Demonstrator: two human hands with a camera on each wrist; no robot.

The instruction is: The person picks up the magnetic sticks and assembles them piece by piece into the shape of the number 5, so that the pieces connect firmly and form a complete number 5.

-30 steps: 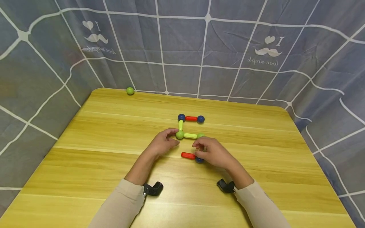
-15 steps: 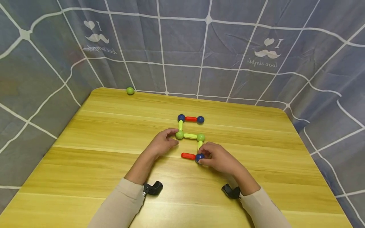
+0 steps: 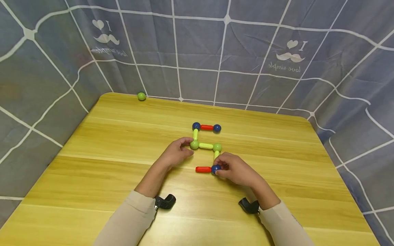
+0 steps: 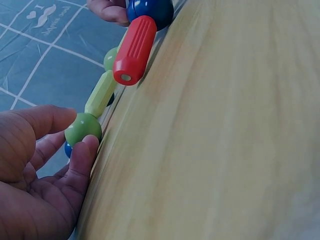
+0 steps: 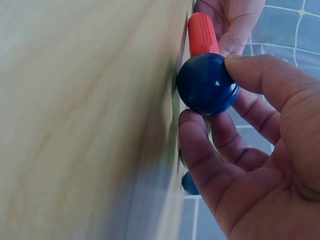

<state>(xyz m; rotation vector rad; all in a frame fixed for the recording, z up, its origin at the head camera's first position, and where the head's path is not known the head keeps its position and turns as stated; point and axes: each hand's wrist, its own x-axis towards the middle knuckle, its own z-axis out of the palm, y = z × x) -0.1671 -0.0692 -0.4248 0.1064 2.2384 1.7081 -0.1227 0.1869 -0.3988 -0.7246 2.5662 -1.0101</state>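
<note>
A chain of toy building rods and balls lies on the wooden table. My left hand (image 3: 176,153) holds the left green ball (image 4: 83,129) between thumb and fingers. From that ball, one yellow-green rod (image 3: 195,134) runs back and another (image 3: 206,146) runs right to a second green ball (image 3: 217,147). My right hand (image 3: 235,169) pinches the front blue ball (image 5: 207,83). A yellow-green rod (image 3: 217,155), partly behind the fingers, joins it to the second green ball. The front red rod (image 4: 135,52) points left from the blue ball, its free end showing a silver tip.
At the back of the chain, a red rod (image 3: 206,127) links two blue balls, one at the left (image 3: 196,126) and one at the right (image 3: 217,128). A loose green ball (image 3: 141,96) sits at the table's back left edge. A grey curtain (image 3: 197,44) hangs behind.
My right hand has come down and closed on the front blue ball, uncovering the second green ball. The front red rod has swung slightly to lie straighter. My left hand stays put.
</note>
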